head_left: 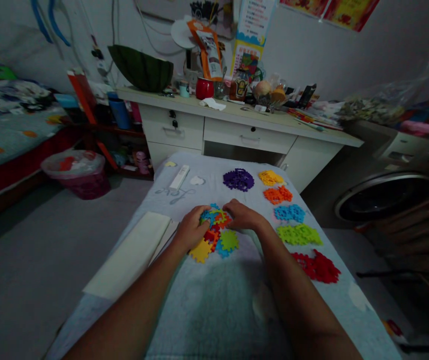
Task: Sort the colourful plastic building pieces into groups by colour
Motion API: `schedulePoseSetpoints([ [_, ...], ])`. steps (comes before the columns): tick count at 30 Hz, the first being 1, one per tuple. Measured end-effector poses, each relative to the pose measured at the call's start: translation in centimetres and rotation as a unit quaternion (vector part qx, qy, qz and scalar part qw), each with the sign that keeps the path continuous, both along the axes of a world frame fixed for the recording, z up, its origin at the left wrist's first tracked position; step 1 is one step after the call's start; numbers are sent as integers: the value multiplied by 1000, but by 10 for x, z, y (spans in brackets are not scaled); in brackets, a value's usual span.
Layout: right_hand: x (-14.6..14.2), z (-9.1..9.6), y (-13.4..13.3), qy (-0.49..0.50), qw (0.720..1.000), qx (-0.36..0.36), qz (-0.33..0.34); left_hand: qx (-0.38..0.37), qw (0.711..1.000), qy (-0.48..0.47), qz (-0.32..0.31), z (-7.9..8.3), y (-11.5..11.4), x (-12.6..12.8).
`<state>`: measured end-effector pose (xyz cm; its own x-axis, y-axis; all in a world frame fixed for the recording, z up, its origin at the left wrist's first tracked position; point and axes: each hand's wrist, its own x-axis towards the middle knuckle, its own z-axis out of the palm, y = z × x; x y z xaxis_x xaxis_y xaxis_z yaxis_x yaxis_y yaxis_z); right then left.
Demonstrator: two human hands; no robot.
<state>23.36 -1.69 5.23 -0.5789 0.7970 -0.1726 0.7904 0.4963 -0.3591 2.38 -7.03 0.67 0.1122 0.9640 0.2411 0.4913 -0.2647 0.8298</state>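
A cluster of joined plastic snowflake pieces (218,235), in blue, yellow, red, green and orange, rests on the pale cloth-covered table (214,300). My left hand (192,230) curls around the cluster's left side. My right hand (242,215) closes on its upper right. Both hands grip it together. Sorted piles of loose pieces lie along the right: purple (238,179), yellow (270,177), orange (277,194), blue (289,213), green (299,234) and red (317,266).
A cream folded sheet (132,257) lies at the table's left, with a white remote (179,176) further back. Beyond stand a cluttered white desk (237,125), a bed (8,135) at left, a pink bin (77,172), and a washing machine (383,195) at right.
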Motion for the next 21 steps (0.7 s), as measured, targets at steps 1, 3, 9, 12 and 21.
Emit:
schedulePoseSetpoints([
  [1, 1, -2, 0, 2, 1000, 4, 0, -2, 1000, 3, -1, 1, 0, 0],
  [3, 2, -2, -1, 16, 1000, 4, -6, -6, 1000, 12, -5, 3, -1, 1],
  [9, 4, 9, -6, 62, 995, -48, -65, -5, 998, 65, -17, 5, -2, 1],
  [12, 6, 13, -5, 84, 992, -52, -80, 10, 994, 103, -22, 3, -2, 2],
  [21, 14, 16, -3, 167, 983, -66, -49, 76, 982, 165, -54, 1, -4, 2],
])
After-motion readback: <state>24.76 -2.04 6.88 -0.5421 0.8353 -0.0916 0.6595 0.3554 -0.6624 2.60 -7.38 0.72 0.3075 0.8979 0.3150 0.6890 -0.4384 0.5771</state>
